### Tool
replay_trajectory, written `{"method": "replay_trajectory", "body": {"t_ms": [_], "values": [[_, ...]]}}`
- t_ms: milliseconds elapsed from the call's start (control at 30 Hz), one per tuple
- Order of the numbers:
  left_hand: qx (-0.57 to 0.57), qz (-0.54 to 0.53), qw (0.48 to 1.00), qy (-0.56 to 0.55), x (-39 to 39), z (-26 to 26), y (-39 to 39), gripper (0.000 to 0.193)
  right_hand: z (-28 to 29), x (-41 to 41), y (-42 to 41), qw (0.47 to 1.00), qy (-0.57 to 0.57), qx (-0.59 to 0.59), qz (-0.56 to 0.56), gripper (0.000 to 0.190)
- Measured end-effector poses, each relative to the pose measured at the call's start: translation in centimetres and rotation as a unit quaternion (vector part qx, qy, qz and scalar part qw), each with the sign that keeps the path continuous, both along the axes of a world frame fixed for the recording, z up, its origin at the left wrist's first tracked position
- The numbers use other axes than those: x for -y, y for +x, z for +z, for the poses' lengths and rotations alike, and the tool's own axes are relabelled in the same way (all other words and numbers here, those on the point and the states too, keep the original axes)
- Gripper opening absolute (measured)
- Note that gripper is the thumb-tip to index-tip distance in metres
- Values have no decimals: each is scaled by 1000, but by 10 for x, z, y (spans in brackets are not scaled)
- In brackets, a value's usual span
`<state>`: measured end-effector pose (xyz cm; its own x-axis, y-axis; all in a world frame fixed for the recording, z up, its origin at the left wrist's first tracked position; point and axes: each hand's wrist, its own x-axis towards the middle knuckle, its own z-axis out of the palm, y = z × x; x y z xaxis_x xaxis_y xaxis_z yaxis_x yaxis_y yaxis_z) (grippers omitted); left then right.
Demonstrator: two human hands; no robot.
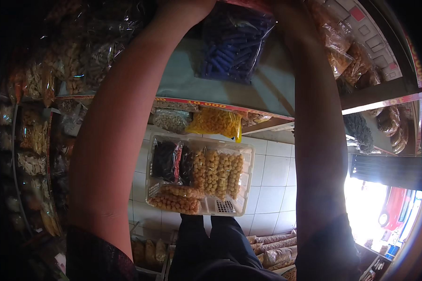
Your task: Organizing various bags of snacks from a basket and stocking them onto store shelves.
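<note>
Both my arms reach up to the top edge of the view, where the fingers are cut off. The heel of my left hand (193,6) shows at the upper left of a clear plastic bag of blue stick-shaped pieces (228,52). My right hand (285,7) is dark and barely visible on the bag's other side. A red strip (255,4) runs along the bag's top between the hands. Whether the fingers grip it is hidden. The bag's lower end is over a pale green shelf board (183,84), with shadows around it.
On the tiled floor (276,165) before my feet stands a white plastic crate (249,175) of bagged round snacks (218,172) and dark packs (164,161). A yellow bag (214,121) protrudes below the price-marked shelf edge. Snack bags fill racks at left (35,133) and right (358,63).
</note>
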<state>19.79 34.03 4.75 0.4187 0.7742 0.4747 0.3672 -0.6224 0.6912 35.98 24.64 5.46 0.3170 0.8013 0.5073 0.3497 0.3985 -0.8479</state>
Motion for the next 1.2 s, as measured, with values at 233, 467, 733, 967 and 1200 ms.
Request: {"method": "replay_trajectory", "body": {"t_ms": [233, 467, 733, 967, 1200], "values": [[-172, 42, 982, 66, -10, 7, 5, 64, -6, -12, 7, 994, 38, 105, -21, 32], [-12, 76, 995, 67, 13, -9, 7, 58, -18, -5, 19, 999, 4, -42, -3, 41], [215, -16, 976, -29, 108, -65, -100, 33, -54, 111, -59, 960, 43, 14, -276, 40], [101, 51, 928, -354, 291, -211, -224, 26, -183, 269, -168, 961, -224, -20, -164, 42], [26, 105, 912, -395, 400, -275, -280, 34, -306, 351, -244, 885, -453, -105, -17, 35]]}}
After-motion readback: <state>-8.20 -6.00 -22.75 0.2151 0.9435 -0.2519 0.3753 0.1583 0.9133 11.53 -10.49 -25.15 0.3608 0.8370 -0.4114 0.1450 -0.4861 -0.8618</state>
